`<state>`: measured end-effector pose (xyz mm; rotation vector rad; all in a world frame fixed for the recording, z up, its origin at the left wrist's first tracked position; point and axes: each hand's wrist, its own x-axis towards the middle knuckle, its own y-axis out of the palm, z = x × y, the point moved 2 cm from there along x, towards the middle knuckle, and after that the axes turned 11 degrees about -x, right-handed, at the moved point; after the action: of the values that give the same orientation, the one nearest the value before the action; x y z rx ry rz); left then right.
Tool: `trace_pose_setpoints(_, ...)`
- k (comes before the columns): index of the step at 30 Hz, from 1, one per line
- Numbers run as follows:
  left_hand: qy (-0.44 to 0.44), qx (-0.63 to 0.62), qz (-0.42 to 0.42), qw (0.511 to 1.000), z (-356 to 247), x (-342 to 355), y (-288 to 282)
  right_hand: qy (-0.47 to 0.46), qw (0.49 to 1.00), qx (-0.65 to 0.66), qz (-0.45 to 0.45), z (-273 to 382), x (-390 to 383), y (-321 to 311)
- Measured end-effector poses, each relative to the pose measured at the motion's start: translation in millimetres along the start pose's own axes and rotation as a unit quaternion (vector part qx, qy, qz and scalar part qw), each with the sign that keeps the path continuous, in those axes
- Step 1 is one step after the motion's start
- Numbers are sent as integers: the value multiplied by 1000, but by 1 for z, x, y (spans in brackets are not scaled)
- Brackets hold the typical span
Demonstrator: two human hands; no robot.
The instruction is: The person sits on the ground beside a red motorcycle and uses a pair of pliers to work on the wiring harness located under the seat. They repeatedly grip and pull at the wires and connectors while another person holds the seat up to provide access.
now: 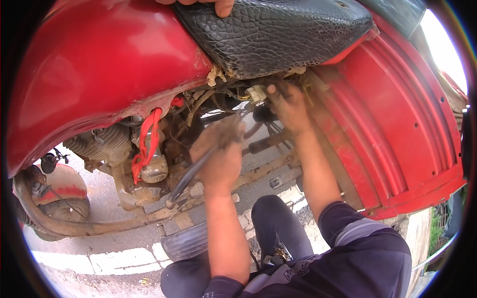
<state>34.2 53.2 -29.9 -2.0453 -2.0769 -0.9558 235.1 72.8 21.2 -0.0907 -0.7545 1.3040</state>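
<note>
own hands (218, 149) (289, 105): 2 | another person's hand (225, 6): 1 | seat (276, 35): 1 | red ribbon (141, 158): 1 | connector (256, 94): apparently 1

1. Dark navy short-sleeved cloth shirt (370, 265), lightly creased.
2. Pale grey, curved fabric panel (358, 231) on the right sleeve (338, 213).
3. Grey patterned band (284, 274) across the shirt's front.
4. Dark charcoal cloth trousers (278, 222).
</note>
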Motion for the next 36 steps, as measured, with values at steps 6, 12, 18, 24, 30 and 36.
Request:
trace_pose_setpoints(6, -52, -45, -6, 998, 0, -1, -7, -14, 999, 32, 16, -3, 1, 2)
trace_pose_setpoints(12, -194, -83, -59, 976, -5, -5, 6, -83, 996, 6, 12, -8, 4, 5)
trace_pose_setpoints(18, -238, -146, -64, 958, -4, 4, 9, -105, 993, 15, 41, -6, 3, 5)
trace_pose_setpoints(24, -190, -87, -25, 977, 2, 3, 13, -69, 995, -44, 56, 2, 1, 2)
trace_pose_setpoints(30, 219, 191, -68, 955, -10, -22, 42, -80, 994, -64, 45, 11, 1, 2)
trace_pose_setpoints(36, -164, -75, -46, 983, 2, -9, 16, -64, 997, -40, 34, 8, -1, 3)
